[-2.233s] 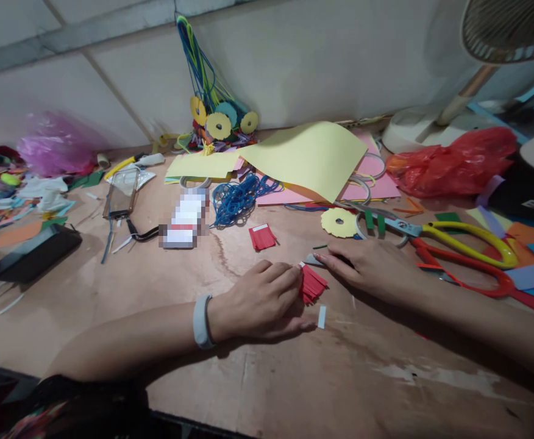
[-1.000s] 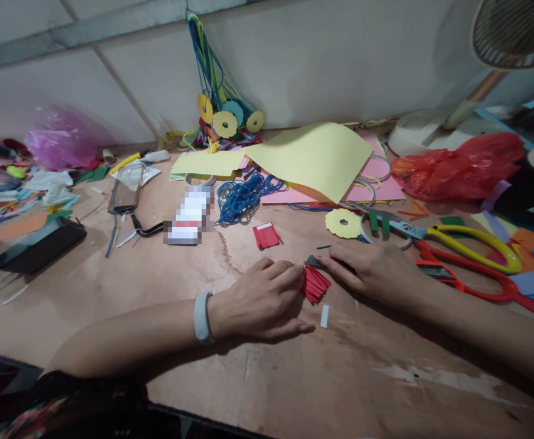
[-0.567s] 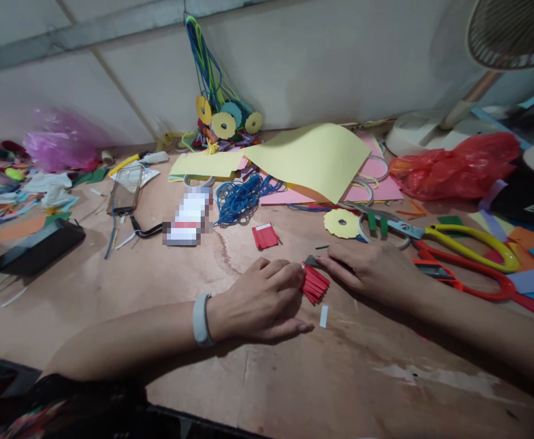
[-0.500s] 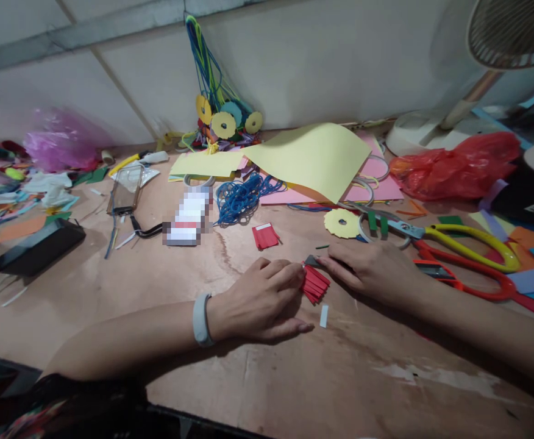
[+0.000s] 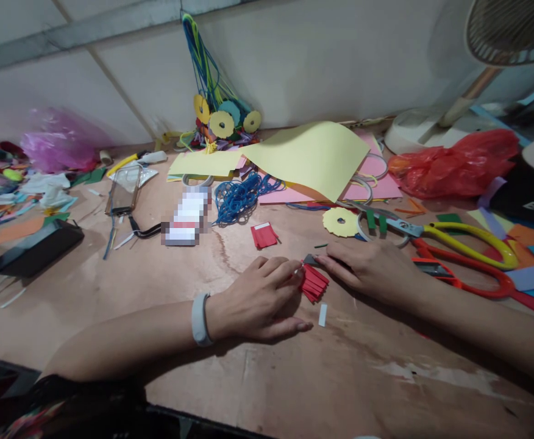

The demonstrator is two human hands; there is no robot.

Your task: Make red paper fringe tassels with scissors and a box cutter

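Observation:
Fringed red paper lies on the table between my hands. The fingertips of my left hand rest on its upper left edge, with the thumb stretched out apart below. My right hand pinches a small dark grey piece, perhaps a blade, at the paper's top edge. Just below the fringe lies a small white strip. Another red paper piece with a white strip on it lies above my left hand. The undersides of my fingers are hidden.
Scissors with yellow handles and red-orange ones lie at the right. Farther back are a yellow paper disc, tangled blue cord and yellow sheets. A black box sits left.

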